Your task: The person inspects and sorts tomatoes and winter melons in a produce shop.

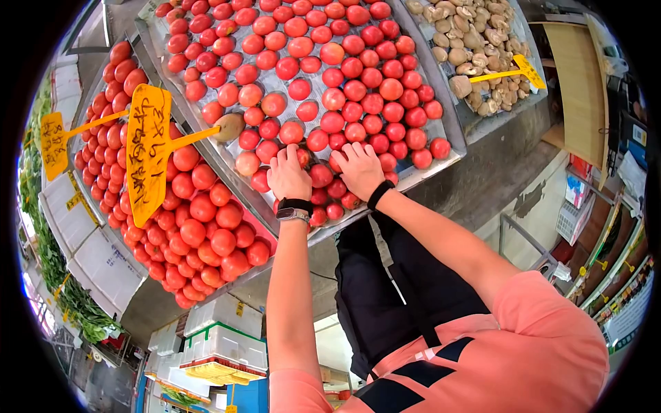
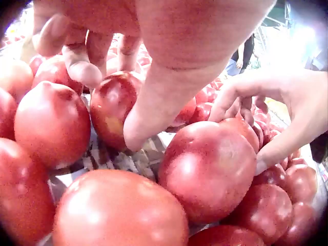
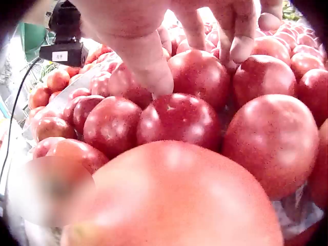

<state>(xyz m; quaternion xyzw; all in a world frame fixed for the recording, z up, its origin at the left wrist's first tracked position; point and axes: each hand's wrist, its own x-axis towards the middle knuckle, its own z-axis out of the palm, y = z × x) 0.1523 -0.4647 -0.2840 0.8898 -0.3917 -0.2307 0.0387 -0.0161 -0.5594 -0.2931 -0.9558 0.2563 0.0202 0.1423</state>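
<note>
Red tomatoes (image 1: 299,89) lie over a large tray (image 1: 451,141). At its near edge my left hand (image 1: 289,177) reaches down with bent fingers. The left wrist view shows that hand (image 2: 169,36) with thumb and fingers round a dark red tomato (image 2: 110,105), which rests among the others. My right hand (image 1: 361,172) is close beside it on the right. In the right wrist view, the thumb and fingers of this hand (image 3: 169,25) are curled round another tomato (image 3: 199,76); its fingertips are partly hidden behind the fruit.
A yellow price sign (image 1: 148,155) on a stick leans over a second heap of tomatoes (image 1: 193,232) at the left. Mushrooms (image 1: 468,34) fill a tray at the upper right. White foam boxes (image 1: 224,344) stand below on the left.
</note>
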